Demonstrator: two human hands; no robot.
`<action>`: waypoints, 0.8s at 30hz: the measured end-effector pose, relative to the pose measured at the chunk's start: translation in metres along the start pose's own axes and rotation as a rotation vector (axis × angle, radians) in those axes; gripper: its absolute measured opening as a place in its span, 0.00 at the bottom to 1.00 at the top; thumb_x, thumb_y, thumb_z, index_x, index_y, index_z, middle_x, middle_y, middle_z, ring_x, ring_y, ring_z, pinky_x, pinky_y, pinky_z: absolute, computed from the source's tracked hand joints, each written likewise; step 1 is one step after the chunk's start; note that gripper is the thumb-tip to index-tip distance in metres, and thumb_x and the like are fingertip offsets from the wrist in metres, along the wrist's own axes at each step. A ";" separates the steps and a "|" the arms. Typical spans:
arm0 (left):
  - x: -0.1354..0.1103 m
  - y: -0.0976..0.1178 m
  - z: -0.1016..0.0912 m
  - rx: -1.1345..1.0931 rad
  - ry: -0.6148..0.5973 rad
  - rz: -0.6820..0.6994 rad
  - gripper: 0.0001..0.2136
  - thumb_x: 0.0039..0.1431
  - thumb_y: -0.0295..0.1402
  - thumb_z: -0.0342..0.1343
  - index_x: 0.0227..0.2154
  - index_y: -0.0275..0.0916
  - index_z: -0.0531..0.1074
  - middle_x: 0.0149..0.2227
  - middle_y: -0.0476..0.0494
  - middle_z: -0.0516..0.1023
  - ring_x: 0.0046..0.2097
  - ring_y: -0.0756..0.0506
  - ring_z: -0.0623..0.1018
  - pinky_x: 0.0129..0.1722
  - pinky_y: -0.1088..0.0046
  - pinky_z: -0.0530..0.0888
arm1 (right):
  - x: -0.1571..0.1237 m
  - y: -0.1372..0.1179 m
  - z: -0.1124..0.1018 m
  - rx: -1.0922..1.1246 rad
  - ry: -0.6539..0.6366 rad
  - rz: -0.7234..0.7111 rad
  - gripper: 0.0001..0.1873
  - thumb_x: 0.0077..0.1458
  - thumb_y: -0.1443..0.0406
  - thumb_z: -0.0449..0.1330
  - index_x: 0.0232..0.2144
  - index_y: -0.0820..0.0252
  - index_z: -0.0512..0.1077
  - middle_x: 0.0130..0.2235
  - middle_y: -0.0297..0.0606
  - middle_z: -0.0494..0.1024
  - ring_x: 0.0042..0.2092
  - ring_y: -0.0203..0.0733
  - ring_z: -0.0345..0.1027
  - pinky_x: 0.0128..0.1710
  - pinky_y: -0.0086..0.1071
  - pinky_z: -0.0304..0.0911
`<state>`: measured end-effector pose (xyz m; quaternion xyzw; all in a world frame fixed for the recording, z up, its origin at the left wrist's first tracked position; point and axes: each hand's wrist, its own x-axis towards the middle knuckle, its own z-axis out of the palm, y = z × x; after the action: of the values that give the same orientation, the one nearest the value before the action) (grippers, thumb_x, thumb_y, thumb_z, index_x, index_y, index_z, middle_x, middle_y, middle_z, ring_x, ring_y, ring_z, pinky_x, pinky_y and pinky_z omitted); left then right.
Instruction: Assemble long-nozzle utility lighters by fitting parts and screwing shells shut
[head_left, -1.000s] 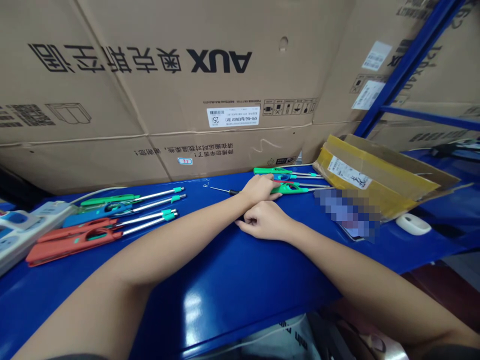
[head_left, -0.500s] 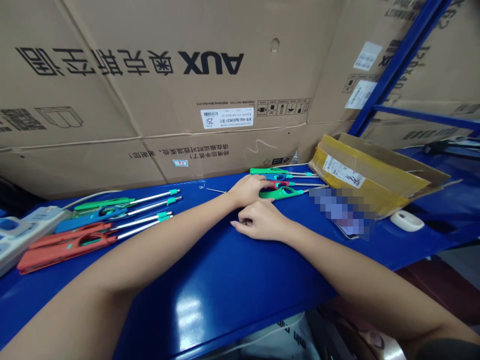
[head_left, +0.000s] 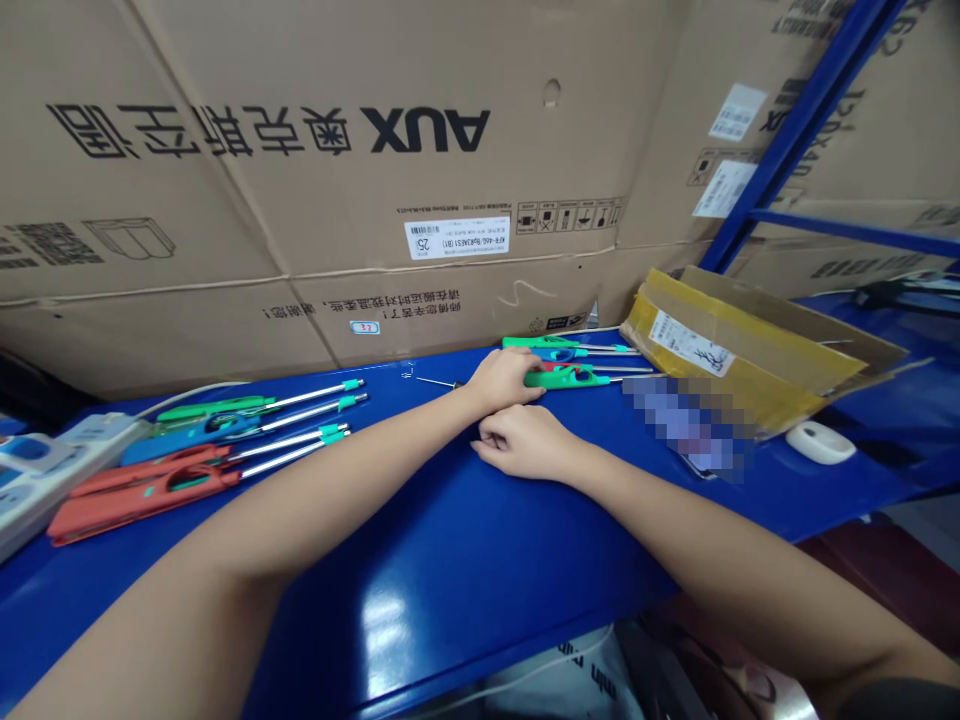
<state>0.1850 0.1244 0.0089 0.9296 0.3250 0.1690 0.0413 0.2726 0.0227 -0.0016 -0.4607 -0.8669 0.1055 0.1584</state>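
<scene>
My left hand is closed around the handle end of a green long-nose lighter, whose metal tube points right. Just behind it lie a red lighter, mostly covered, a blue lighter and another green lighter. My right hand is curled closed below the left one, with nothing visible in its fingers. A thin metal shaft with a dark end sticks out beside my left wrist. More lighters lie at left: green, blue and two red, the nearer red lighter in front.
Large cardboard boxes stand behind the blue shelf. To the right are an open yellow-taped carton, a blurred-out phone and a white mouse. A white power strip lies far left. A blue post rises at right.
The green lighter in my left hand has shifted slightly back, and now covers more of the red lighter. My right hand stays curled close below. The view has shifted slightly.
</scene>
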 end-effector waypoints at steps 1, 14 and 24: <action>0.001 0.001 0.001 -0.003 0.009 -0.011 0.14 0.56 0.37 0.62 0.44 0.39 0.79 0.46 0.40 0.81 0.48 0.37 0.79 0.46 0.63 0.76 | 0.000 0.000 0.000 -0.002 -0.002 -0.001 0.14 0.58 0.62 0.60 0.22 0.61 0.71 0.23 0.32 0.74 0.23 0.32 0.56 0.25 0.31 0.40; 0.018 -0.018 -0.010 0.029 0.116 -0.151 0.14 0.69 0.37 0.50 0.49 0.35 0.74 0.49 0.38 0.78 0.53 0.40 0.76 0.55 0.60 0.73 | -0.001 -0.003 -0.004 -0.028 -0.044 0.006 0.16 0.61 0.60 0.58 0.22 0.58 0.68 0.24 0.31 0.74 0.25 0.34 0.59 0.26 0.31 0.40; 0.074 -0.024 -0.012 0.164 -0.194 -0.253 0.16 0.67 0.38 0.57 0.54 0.37 0.70 0.54 0.38 0.73 0.51 0.41 0.77 0.49 0.57 0.78 | -0.001 -0.005 -0.003 -0.079 -0.059 0.004 0.14 0.61 0.60 0.58 0.24 0.57 0.70 0.28 0.34 0.78 0.29 0.37 0.66 0.26 0.32 0.41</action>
<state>0.2207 0.1882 0.0366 0.8934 0.4466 0.0450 0.0176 0.2706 0.0197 0.0027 -0.4651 -0.8737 0.0851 0.1142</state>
